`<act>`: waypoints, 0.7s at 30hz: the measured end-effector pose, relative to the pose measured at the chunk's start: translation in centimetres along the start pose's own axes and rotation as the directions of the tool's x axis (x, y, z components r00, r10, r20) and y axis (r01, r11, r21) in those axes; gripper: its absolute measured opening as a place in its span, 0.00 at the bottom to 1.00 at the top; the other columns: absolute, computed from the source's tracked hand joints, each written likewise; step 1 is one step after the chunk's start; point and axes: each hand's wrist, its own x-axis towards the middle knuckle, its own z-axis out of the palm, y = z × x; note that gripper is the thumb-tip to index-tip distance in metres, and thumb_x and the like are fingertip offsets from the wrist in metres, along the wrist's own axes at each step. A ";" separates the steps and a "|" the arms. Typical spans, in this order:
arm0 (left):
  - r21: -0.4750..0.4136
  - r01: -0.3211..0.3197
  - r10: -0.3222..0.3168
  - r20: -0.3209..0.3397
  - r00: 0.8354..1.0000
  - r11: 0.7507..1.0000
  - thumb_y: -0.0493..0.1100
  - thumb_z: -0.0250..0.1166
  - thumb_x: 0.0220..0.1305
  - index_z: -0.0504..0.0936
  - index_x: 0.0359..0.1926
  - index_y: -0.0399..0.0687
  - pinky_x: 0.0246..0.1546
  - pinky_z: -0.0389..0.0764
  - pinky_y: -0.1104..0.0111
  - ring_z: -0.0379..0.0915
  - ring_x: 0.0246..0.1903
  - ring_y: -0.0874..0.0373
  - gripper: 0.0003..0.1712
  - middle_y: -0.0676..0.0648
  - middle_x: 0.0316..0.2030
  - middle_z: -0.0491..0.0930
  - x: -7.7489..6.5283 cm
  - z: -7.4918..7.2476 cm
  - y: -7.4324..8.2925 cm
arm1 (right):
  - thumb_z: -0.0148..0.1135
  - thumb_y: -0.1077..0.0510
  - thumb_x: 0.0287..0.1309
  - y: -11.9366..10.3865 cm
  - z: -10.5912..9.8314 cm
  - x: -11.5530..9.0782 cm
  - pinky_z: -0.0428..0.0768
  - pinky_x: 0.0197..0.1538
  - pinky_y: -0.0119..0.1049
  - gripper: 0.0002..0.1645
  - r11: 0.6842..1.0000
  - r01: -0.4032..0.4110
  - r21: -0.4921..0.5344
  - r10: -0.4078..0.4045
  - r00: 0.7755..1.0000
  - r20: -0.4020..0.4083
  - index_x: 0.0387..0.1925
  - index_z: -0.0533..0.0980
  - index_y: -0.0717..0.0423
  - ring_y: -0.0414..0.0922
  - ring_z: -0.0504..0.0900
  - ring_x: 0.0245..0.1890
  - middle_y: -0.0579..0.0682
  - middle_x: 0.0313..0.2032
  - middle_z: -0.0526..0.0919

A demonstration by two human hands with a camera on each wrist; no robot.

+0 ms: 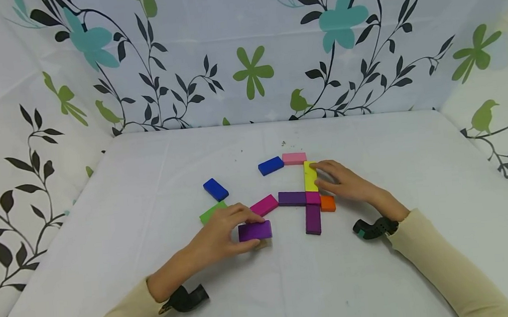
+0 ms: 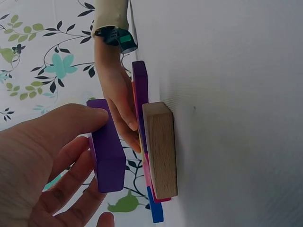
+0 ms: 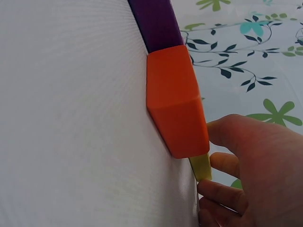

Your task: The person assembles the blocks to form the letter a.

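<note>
My left hand [image 1: 217, 234] pinches a purple block [image 1: 255, 231] between thumb and fingers, raised off the table. In the left wrist view, a plain wooden block [image 2: 160, 151] lies on the table apart from it. My right hand [image 1: 349, 183] is at the right side of the yellow block [image 1: 310, 177], its fingertips touching or very close to it. Below the yellow block come a small magenta block [image 1: 313, 198] and a dark purple upright block [image 1: 313, 220]. An orange block [image 1: 328, 203] adjoins on the right, a dark violet block [image 1: 291, 199] on the left.
A pink block [image 1: 294, 158] and a blue block [image 1: 271, 165] lie near the yellow one's far end. Leftward are a magenta-pink block [image 1: 264, 206], another blue block [image 1: 216, 189] and a green block [image 1: 212, 211], partly hidden by my left hand. Patterned cloth [image 1: 253, 73] stands behind the white table [image 1: 398, 151].
</note>
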 end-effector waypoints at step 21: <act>-0.004 -0.059 0.059 0.150 0.987 0.998 0.46 0.72 0.57 0.83 0.51 0.53 0.47 0.71 0.67 0.73 0.49 0.65 0.19 0.56 0.46 0.80 1.6 2.3 1.5 | 0.52 0.52 0.70 0.1 0.1 0.1 0.54 0.68 0.65 0.33 1.000 -0.017 -0.001 0.017 1.000 -0.001 0.71 0.60 0.61 0.63 0.55 0.70 0.65 0.70 0.58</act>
